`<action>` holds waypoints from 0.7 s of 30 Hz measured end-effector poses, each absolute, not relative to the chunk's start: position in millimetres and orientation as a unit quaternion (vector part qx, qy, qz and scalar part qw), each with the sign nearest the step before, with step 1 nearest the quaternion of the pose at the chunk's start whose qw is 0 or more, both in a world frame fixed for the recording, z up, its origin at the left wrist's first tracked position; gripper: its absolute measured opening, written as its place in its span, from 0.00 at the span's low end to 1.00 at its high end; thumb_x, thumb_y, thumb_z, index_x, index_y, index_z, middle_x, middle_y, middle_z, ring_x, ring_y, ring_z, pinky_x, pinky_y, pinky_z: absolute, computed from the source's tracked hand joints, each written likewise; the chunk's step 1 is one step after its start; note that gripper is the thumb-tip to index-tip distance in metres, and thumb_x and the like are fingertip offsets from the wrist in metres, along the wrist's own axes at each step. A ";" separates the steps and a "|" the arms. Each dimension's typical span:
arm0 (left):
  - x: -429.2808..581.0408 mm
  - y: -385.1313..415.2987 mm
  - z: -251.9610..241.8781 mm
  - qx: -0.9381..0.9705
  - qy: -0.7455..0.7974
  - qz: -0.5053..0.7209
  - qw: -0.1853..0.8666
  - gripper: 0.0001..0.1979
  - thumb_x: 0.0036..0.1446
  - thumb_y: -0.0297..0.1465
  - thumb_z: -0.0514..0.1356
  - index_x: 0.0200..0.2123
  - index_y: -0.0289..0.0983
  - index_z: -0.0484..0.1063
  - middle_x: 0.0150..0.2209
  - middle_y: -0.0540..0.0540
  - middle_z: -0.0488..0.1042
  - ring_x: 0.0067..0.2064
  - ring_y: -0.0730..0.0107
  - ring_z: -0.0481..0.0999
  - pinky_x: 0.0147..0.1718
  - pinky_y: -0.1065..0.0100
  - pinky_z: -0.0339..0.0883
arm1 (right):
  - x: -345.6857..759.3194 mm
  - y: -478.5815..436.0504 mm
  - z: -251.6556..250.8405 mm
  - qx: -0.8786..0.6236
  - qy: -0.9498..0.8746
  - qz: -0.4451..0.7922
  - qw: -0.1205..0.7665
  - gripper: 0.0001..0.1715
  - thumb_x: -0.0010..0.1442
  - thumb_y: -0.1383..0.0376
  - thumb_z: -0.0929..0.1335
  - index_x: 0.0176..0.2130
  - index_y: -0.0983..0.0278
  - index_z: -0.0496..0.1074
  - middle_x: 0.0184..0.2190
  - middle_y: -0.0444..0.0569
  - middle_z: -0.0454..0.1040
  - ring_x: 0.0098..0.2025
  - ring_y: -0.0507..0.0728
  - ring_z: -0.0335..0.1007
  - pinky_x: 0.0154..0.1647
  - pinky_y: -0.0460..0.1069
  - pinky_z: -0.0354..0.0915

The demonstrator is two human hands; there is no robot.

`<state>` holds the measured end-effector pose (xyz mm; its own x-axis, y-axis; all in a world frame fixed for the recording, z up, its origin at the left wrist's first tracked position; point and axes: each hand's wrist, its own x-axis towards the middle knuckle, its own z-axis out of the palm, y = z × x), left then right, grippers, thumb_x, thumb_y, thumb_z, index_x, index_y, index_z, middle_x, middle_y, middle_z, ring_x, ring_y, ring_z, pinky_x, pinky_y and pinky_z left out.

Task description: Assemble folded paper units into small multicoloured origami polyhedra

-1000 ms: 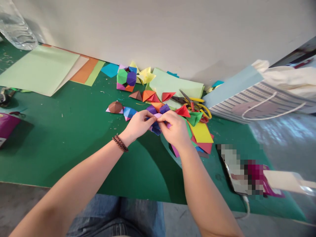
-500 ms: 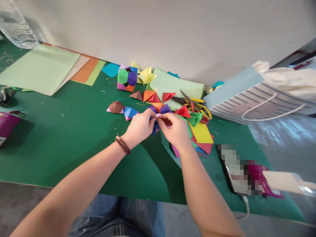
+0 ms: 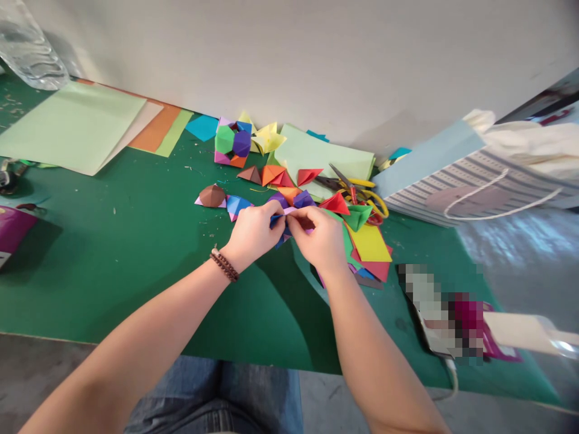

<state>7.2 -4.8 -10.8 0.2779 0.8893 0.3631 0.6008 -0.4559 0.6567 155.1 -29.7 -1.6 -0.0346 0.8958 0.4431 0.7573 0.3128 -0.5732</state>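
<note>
My left hand (image 3: 254,232) and my right hand (image 3: 319,238) meet over the green table (image 3: 136,253), both pinched on a small folded paper piece (image 3: 283,224) of blue and lilac paper. Most of that piece is hidden by my fingers. A beaded bracelet (image 3: 223,266) circles my left wrist. Just beyond my hands lie several folded paper units: a brown one (image 3: 211,196), a blue one (image 3: 237,205), orange (image 3: 271,175) and red ones (image 3: 335,204). A finished multicoloured paper ball (image 3: 232,143) sits near the wall.
Large paper sheets (image 3: 75,125) lie at the back left, a plastic bottle (image 3: 25,51) beside them. Yellow-handled scissors (image 3: 357,187) rest on a pale green sheet. A striped gift bag (image 3: 470,181) lies at right; flat squares (image 3: 368,244) and a blurred object (image 3: 446,316) sit nearby.
My hands shifted slightly up and together, and the fingers reworked their pinch on the paper piece. Everything else on the table stayed put.
</note>
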 end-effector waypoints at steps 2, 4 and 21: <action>7.6 -5.3 -11.9 0.773 0.477 0.369 0.197 0.05 0.56 0.27 0.57 0.31 0.37 0.73 0.26 0.50 0.77 0.25 0.72 0.72 0.27 0.71 0.61 | 154.8 -30.0 -1.0 -0.594 -0.692 0.132 0.387 0.06 0.57 0.64 0.67 0.33 0.63 0.73 0.29 0.48 0.77 0.28 0.55 0.71 0.31 0.50 0.69; 8.2 -5.6 -13.1 0.772 0.475 0.373 0.197 0.05 0.56 0.27 0.57 0.31 0.37 0.73 0.26 0.50 0.77 0.25 0.72 0.72 0.28 0.71 0.61 | 154.6 -30.2 -0.6 -0.602 -0.682 0.151 0.387 0.07 0.57 0.63 0.67 0.33 0.62 0.74 0.30 0.48 0.77 0.28 0.55 0.71 0.31 0.50 0.68; 16.8 -15.3 -12.6 0.852 0.463 0.230 0.083 0.09 0.56 0.23 0.51 0.34 0.32 0.71 0.27 0.41 0.76 0.30 0.61 0.76 0.29 0.65 0.65 | 152.1 -31.4 -3.0 -0.613 -0.701 0.106 0.348 0.07 0.55 0.65 0.66 0.25 0.62 0.69 0.24 0.46 0.72 0.26 0.55 0.68 0.30 0.50 0.63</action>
<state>16.8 -15.3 -12.6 0.4645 0.8277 0.3150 0.7512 -0.5566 0.3549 152.1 -31.4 -3.0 -0.0055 0.9338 0.3577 0.7855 0.2254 -0.5764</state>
